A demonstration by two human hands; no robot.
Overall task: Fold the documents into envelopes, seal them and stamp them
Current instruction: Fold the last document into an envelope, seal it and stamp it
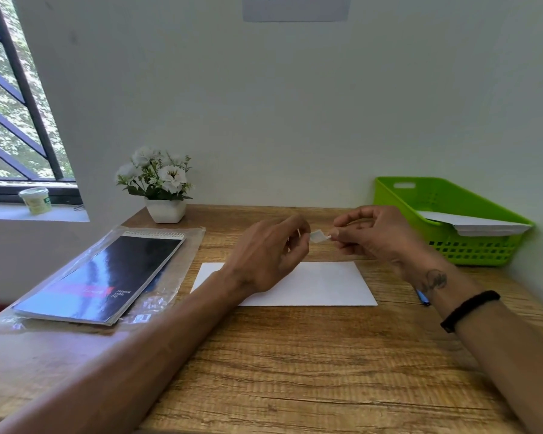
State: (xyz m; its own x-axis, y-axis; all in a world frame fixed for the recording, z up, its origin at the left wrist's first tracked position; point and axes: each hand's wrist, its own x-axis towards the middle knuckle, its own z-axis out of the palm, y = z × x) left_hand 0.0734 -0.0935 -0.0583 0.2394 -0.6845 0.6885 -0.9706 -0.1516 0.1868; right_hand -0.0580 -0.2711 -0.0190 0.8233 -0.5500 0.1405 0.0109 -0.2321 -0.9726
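A white envelope (pixel 323 285) lies flat on the wooden desk (pixel 295 364), partly hidden by my left wrist. Above its far edge I hold a small white stamp-like piece of paper (pixel 318 237) in the air. My left hand (pixel 268 253) pinches its left end between thumb and fingers. My right hand (pixel 375 234) pinches its right end with thumb and forefinger. Both hands hover clear of the envelope.
A green plastic basket (pixel 470 250) holding white envelopes stands at the right against the wall. A black spiral pad (pixel 104 277) in a clear plastic sleeve lies at the left. A white flower pot (pixel 165 209) sits at the back. A blue pen (pixel 422 297) peeks from under my right forearm.
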